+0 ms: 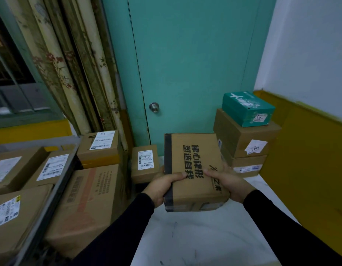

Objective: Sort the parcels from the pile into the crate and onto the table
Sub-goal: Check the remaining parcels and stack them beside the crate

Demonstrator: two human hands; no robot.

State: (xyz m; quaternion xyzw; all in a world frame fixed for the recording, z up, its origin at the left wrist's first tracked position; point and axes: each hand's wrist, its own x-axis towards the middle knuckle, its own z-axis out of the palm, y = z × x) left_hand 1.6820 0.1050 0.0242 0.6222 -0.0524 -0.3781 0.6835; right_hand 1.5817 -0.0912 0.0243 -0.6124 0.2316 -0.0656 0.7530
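At far left, labelled brown cardboard parcels fill a grey crate; above the white table, left hand and right hand grip a black-taped printed cardboard box; a teal box tops the stacked cartons rightward.

- A teal door stood shut at the back, with a round metal knob near its left edge.
- Floral curtains hung in long folds left of the door.
- A window with a green frame and bars sat at the far left, dark outside.
- The right wall was white above, with a mustard-yellow lower band.
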